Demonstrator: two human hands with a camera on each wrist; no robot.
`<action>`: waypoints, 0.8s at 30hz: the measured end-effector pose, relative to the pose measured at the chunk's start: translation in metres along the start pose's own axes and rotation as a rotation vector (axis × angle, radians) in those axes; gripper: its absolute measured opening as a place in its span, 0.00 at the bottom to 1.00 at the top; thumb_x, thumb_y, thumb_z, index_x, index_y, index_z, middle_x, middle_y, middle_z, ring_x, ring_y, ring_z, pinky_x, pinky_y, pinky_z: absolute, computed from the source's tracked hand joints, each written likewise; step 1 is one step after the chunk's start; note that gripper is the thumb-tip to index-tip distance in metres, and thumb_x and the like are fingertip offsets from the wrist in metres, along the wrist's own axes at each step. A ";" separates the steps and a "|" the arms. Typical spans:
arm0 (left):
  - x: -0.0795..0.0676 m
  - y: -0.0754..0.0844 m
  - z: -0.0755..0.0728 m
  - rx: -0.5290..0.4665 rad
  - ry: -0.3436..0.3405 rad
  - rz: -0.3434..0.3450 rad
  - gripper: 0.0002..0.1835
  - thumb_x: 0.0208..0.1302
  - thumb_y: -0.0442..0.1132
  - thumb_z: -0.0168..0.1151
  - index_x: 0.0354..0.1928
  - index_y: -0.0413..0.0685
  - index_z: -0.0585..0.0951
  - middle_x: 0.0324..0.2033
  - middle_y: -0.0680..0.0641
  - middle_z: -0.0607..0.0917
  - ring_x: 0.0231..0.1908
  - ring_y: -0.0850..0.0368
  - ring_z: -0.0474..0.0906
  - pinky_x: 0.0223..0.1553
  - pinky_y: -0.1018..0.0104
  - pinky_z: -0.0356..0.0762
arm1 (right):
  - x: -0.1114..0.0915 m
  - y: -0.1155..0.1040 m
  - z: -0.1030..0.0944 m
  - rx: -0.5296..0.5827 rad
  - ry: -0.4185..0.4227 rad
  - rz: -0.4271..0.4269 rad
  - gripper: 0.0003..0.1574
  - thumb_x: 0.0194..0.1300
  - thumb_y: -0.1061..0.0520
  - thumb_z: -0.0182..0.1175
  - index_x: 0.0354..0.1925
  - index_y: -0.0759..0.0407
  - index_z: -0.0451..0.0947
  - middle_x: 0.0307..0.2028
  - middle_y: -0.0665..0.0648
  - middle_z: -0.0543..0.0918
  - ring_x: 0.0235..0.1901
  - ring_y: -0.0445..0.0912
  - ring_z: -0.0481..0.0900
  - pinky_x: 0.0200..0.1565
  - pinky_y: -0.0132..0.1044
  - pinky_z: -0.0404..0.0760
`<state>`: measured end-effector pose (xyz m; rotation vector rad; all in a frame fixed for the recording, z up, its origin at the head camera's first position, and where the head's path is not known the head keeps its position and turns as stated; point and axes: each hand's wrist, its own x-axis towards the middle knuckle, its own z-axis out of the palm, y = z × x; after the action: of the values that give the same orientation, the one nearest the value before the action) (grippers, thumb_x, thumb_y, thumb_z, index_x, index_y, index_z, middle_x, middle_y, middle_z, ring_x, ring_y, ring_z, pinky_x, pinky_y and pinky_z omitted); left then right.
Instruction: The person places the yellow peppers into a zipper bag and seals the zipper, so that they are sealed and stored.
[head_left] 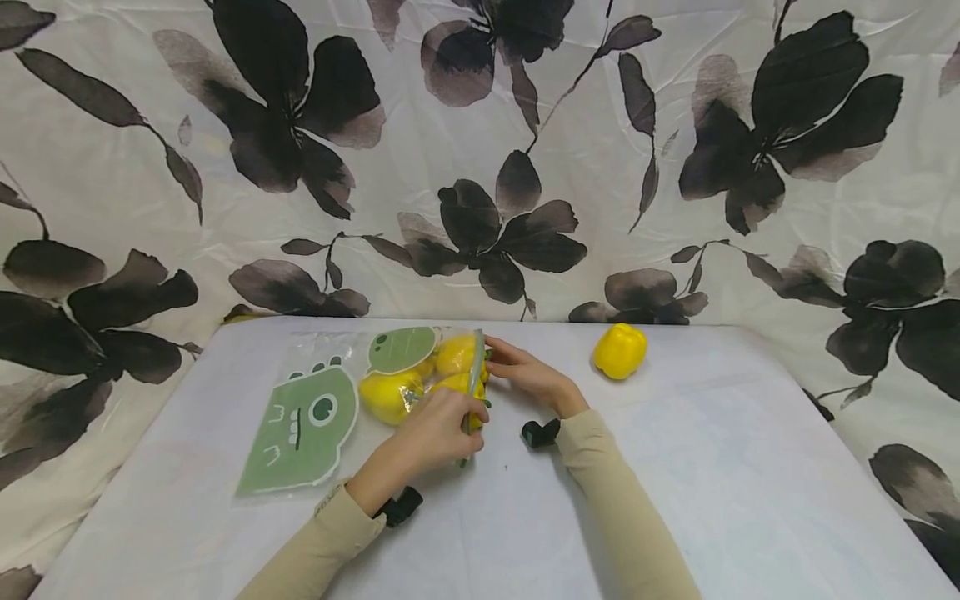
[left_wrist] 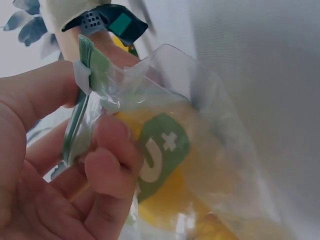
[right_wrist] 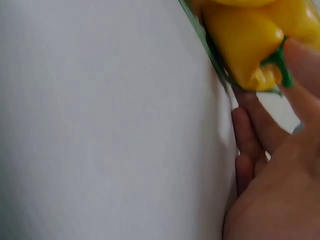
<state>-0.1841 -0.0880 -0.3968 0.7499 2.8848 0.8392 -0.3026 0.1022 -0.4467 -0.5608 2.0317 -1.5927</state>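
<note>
Clear zip bag (head_left: 307, 433) w/ green monster print lies toward the table's (head_left: 750, 483) far-left corner, mouth facing the right edge. Film's prob. thin, floppy & slick — best held by the green zip strip (head_left: 477, 358), likely stiffer. Yellow peppers (head_left: 390, 396) inside look glossy, prob. light & firm, so apt to slip; cup the body, don't tug stems. L hand (head_left: 431, 429): fingers curled, pinching the strip toward its near end, by the white slider (left_wrist: 82, 77). R hand (head_left: 536, 379): fingers partly extended at the mouth's far end, at a green-stemmed pepper (right_wrist: 245, 45) — can't tell if it grips. Loose pepper (head_left: 620, 351) sits near the far edge, right of middle; likely same feel, grasp round its sides.
</note>
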 end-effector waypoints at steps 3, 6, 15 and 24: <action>0.000 0.001 0.001 0.030 0.003 -0.004 0.12 0.51 0.35 0.71 0.40 0.45 0.89 0.33 0.51 0.86 0.28 0.58 0.73 0.28 0.67 0.72 | 0.003 -0.002 0.005 -0.037 0.031 0.015 0.36 0.74 0.57 0.52 0.76 0.49 0.56 0.67 0.62 0.69 0.67 0.55 0.64 0.70 0.59 0.50; -0.001 0.002 0.001 0.048 0.003 0.001 0.12 0.51 0.35 0.70 0.41 0.45 0.89 0.34 0.50 0.86 0.29 0.58 0.73 0.30 0.68 0.73 | 0.004 -0.004 0.010 -0.075 0.073 0.014 0.34 0.74 0.59 0.52 0.75 0.50 0.58 0.63 0.63 0.72 0.63 0.55 0.68 0.68 0.57 0.56; -0.001 0.000 0.002 0.031 0.027 0.026 0.12 0.49 0.31 0.68 0.39 0.41 0.88 0.30 0.48 0.86 0.23 0.60 0.72 0.26 0.67 0.72 | 0.009 -0.014 0.022 -0.208 0.190 0.041 0.29 0.71 0.54 0.57 0.68 0.54 0.68 0.44 0.58 0.79 0.42 0.47 0.73 0.48 0.39 0.69; 0.000 -0.001 0.002 0.033 0.027 0.026 0.12 0.49 0.33 0.68 0.39 0.42 0.88 0.30 0.49 0.86 0.23 0.60 0.71 0.26 0.67 0.72 | 0.010 -0.019 0.027 -0.111 0.349 0.130 0.27 0.64 0.55 0.65 0.58 0.62 0.71 0.38 0.57 0.77 0.36 0.46 0.69 0.38 0.34 0.67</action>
<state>-0.1838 -0.0880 -0.3993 0.7866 2.9259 0.8124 -0.2934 0.0715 -0.4349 -0.1902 2.3682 -1.5939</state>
